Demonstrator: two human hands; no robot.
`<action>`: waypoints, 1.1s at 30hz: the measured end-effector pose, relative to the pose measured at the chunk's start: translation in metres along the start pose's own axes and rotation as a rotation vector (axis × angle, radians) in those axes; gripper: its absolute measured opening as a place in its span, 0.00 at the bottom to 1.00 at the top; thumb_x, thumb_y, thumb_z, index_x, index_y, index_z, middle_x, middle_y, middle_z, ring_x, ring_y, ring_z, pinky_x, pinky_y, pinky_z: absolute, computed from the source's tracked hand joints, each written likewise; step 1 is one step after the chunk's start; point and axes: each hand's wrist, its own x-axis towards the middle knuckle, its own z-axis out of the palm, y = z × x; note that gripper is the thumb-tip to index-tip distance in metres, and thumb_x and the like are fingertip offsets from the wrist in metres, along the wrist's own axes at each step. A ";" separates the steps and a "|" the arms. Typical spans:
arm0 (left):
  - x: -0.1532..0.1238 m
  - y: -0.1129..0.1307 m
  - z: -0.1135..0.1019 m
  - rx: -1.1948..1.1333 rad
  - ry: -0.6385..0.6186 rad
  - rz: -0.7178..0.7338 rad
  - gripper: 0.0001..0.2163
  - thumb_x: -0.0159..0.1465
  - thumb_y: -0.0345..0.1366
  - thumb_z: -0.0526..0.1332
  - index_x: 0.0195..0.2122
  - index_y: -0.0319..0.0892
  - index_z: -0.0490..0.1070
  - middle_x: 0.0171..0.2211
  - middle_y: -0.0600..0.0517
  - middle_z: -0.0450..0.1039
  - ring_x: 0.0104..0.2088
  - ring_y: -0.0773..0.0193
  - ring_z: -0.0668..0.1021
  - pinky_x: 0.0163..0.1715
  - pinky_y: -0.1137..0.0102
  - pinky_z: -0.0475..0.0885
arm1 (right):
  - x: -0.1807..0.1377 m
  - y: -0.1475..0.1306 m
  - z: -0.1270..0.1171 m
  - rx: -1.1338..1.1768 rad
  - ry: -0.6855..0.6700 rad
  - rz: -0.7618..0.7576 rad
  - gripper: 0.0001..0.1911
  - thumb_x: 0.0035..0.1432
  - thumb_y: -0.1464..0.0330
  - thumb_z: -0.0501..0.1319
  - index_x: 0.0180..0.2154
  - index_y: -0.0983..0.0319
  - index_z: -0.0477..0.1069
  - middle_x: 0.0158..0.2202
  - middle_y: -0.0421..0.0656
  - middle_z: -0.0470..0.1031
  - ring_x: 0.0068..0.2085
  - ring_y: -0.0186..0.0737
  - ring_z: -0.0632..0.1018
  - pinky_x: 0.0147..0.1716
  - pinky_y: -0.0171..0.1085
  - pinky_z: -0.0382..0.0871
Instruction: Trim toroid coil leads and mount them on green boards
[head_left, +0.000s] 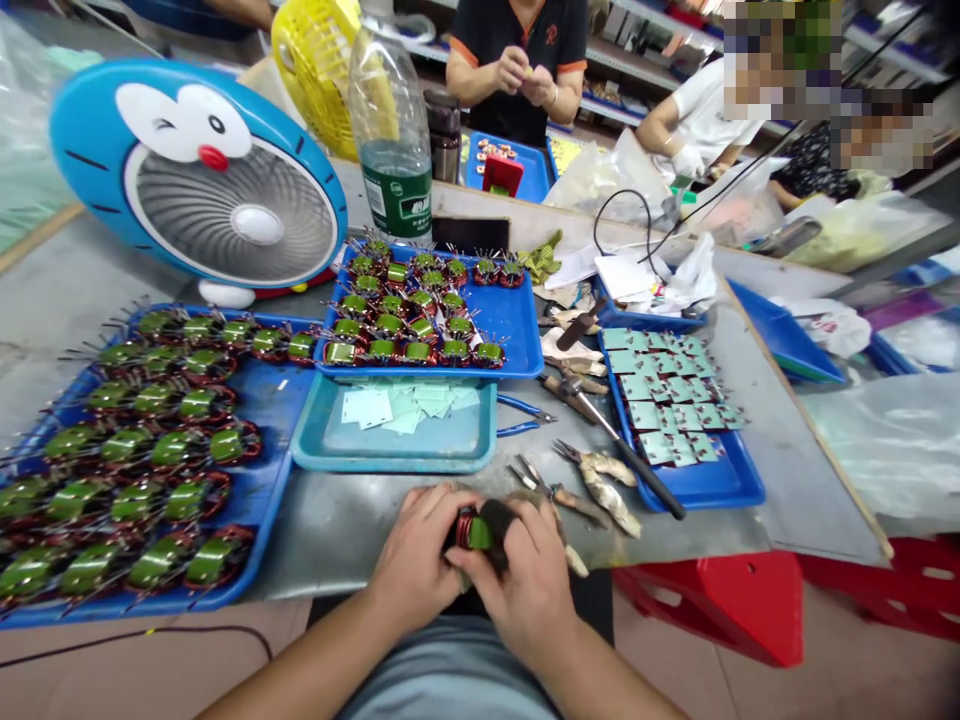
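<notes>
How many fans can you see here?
2: a blue cartoon-face fan at the left of the bench, and a yellow fan behind it. Others may be hidden.

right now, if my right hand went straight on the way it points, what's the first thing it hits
The right hand already holds the green-taped copper-wound coil, so that comes first. Beyond it, the line probably meets the shallow teal plastic tray holding pale paper squares, though depth is hard to judge.

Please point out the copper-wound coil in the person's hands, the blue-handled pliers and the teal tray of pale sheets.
Copper-wound coil [480,533]: head view, green tape band.
Blue-handled pliers [525,407]: head view, upper handle.
Teal tray [394,460]: head view, front rim.
</notes>
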 end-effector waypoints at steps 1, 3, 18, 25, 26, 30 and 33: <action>0.000 -0.001 -0.001 0.004 -0.003 0.005 0.21 0.54 0.27 0.58 0.50 0.45 0.71 0.41 0.49 0.75 0.42 0.50 0.77 0.47 0.56 0.68 | 0.000 -0.001 0.000 0.001 0.005 0.002 0.16 0.72 0.56 0.59 0.47 0.62 0.72 0.39 0.50 0.76 0.38 0.51 0.74 0.40 0.52 0.72; 0.000 -0.003 -0.002 0.013 -0.007 0.015 0.20 0.56 0.28 0.60 0.51 0.46 0.70 0.42 0.49 0.76 0.42 0.50 0.77 0.46 0.56 0.69 | 0.000 -0.001 -0.001 0.010 0.008 0.003 0.20 0.71 0.54 0.60 0.52 0.63 0.71 0.42 0.51 0.77 0.41 0.52 0.76 0.43 0.52 0.74; -0.004 -0.012 -0.016 -0.035 -0.011 -0.053 0.34 0.58 0.49 0.75 0.62 0.50 0.65 0.58 0.45 0.74 0.56 0.47 0.78 0.55 0.56 0.75 | -0.029 0.089 -0.080 -0.273 0.051 0.235 0.18 0.76 0.61 0.51 0.57 0.64 0.68 0.52 0.55 0.77 0.55 0.50 0.78 0.55 0.47 0.75; -0.003 -0.006 -0.020 -0.051 -0.026 -0.061 0.33 0.56 0.46 0.76 0.61 0.49 0.67 0.59 0.45 0.74 0.57 0.46 0.78 0.57 0.55 0.74 | 0.035 0.141 -0.098 -0.660 -0.207 0.201 0.11 0.72 0.70 0.58 0.37 0.65 0.76 0.44 0.52 0.79 0.48 0.52 0.78 0.52 0.52 0.72; -0.003 -0.005 -0.021 -0.055 -0.022 -0.060 0.33 0.56 0.45 0.76 0.61 0.49 0.67 0.58 0.45 0.74 0.56 0.46 0.78 0.57 0.55 0.74 | 0.042 0.145 -0.097 -0.707 -0.243 0.203 0.10 0.71 0.69 0.60 0.37 0.65 0.76 0.41 0.49 0.79 0.47 0.50 0.79 0.50 0.51 0.73; -0.006 -0.002 -0.020 -0.068 0.003 -0.060 0.34 0.55 0.44 0.77 0.61 0.48 0.68 0.57 0.45 0.75 0.55 0.47 0.79 0.56 0.56 0.75 | 0.057 0.151 -0.091 -0.836 -0.339 0.198 0.10 0.69 0.64 0.65 0.44 0.65 0.76 0.44 0.44 0.79 0.45 0.44 0.81 0.47 0.47 0.77; -0.008 -0.001 -0.019 -0.072 0.020 -0.064 0.35 0.53 0.44 0.78 0.60 0.47 0.69 0.57 0.45 0.75 0.55 0.47 0.79 0.57 0.56 0.74 | 0.058 0.151 -0.089 -0.863 -0.363 0.184 0.11 0.70 0.64 0.65 0.47 0.65 0.76 0.46 0.46 0.79 0.45 0.45 0.81 0.46 0.47 0.78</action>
